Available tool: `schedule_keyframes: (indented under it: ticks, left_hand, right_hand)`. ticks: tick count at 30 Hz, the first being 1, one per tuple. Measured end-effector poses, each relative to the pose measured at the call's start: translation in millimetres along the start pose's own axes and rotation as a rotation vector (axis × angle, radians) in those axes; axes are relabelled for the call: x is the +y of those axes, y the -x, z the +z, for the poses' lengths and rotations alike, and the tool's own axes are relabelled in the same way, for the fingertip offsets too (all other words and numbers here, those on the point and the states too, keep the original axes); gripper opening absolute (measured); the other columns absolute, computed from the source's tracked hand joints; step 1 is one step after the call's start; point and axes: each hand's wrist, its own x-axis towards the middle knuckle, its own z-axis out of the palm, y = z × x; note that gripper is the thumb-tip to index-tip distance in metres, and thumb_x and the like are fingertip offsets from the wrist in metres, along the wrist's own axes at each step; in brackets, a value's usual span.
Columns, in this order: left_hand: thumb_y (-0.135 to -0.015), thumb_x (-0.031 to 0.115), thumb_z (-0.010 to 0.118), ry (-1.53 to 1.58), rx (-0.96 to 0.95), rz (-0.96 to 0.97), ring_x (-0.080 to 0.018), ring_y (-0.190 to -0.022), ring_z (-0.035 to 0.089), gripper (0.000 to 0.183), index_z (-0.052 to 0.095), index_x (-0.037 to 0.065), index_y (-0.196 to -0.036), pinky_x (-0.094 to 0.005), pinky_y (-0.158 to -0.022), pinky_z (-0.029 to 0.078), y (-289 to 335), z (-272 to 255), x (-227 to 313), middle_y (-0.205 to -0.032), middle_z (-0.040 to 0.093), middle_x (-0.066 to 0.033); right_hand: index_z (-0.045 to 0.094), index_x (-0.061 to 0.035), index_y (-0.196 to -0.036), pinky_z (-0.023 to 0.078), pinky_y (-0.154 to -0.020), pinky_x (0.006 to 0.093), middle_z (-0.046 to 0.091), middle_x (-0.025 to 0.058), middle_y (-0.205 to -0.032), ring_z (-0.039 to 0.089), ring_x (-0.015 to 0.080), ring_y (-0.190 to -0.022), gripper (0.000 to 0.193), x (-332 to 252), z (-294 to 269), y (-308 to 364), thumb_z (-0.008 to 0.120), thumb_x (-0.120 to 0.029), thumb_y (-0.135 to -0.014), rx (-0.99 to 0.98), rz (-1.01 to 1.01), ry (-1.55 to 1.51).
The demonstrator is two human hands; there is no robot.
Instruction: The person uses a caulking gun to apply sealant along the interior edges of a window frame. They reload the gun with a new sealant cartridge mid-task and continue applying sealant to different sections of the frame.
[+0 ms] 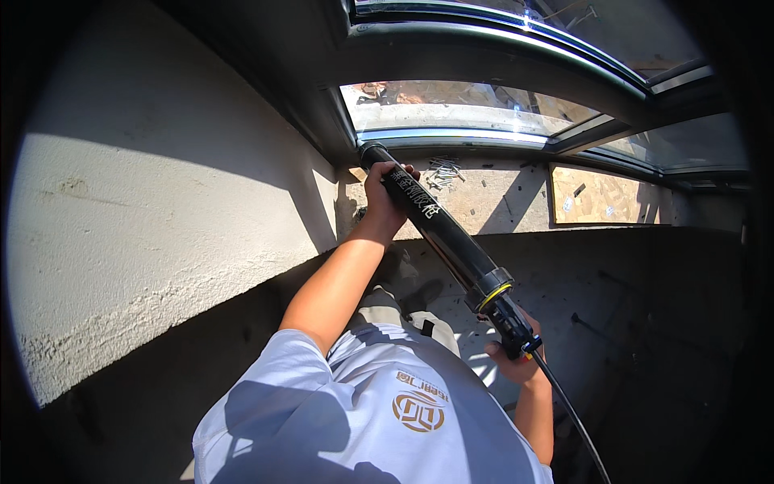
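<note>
A long black caulking gun [439, 226] runs slantwise from the window's lower left corner down to the lower right. My left hand [385, 198] is wrapped round its barrel near the front end. At the rear, my right hand [518, 355] grips the handle, just behind a yellow ring; part of its fingers is hidden by the gun. A thin metal rod [568, 395] sticks out of the back. The gun's front cap touches or nearly touches the dark window frame [476, 149]; its tip is hidden from sight.
Several loose screws [445, 171] lie in a heap on the concrete sill [492, 198], close to the barrel. To the right rests a chipboard piece [601, 198]. A rough pale wall [161, 194] stands on the left, and glass panes [451, 105] rise ahead.
</note>
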Motion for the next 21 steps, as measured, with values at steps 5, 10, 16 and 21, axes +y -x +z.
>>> schedule_keyframes:
  ticks: [5,10,16,21]
  left_hand:
    - [-0.081,0.031,0.065,0.032,-0.046,-0.072,-0.0286,-0.089,0.067,0.034,0.061,0.002,-0.097,-0.0407,-0.079,0.056,4,-3,14,-0.092,0.066,-0.0113]
    - [-0.081,0.035,0.064,0.037,-0.078,-0.11,-0.0271,-0.087,0.068,0.038,0.061,0.003,-0.101,-0.0418,-0.077,0.056,9,-1,18,-0.092,0.067,-0.0103]
    - [-0.082,0.038,0.062,0.058,-0.081,-0.162,-0.0265,-0.079,0.068,0.039,0.062,0.004,-0.101,-0.0412,-0.073,0.057,13,12,13,-0.089,0.069,-0.0096]
    - [-0.082,0.038,0.062,0.058,-0.154,-0.215,-0.0262,-0.08,0.069,0.039,0.062,0.004,-0.1,-0.0407,-0.073,0.057,12,17,4,-0.089,0.069,-0.01]
  right_hand:
    - [0.067,0.0003,-0.1,0.052,-0.076,0.0435,0.064,0.0148,-0.082,0.061,0.0361,-0.071,0.05,-64,16,-13,0.092,-0.03,-0.068,0.071,-0.26,0.24]
    - [0.068,-0.0025,-0.097,0.053,-0.081,0.0426,0.065,0.0104,-0.078,0.062,0.032,-0.07,0.047,-93,25,-17,0.093,-0.029,-0.068,0.055,-0.251,0.288]
    - [0.068,-0.0042,-0.095,0.052,-0.092,0.0456,0.068,0.0098,-0.078,0.066,0.0321,-0.072,0.051,-100,27,-10,0.096,-0.034,-0.063,0.104,-0.199,0.401]
    - [0.069,-0.0042,-0.09,0.053,-0.093,0.0466,0.068,0.01,-0.076,0.068,0.0321,-0.071,0.051,-105,23,-4,0.095,-0.038,-0.063,0.126,-0.157,0.48]
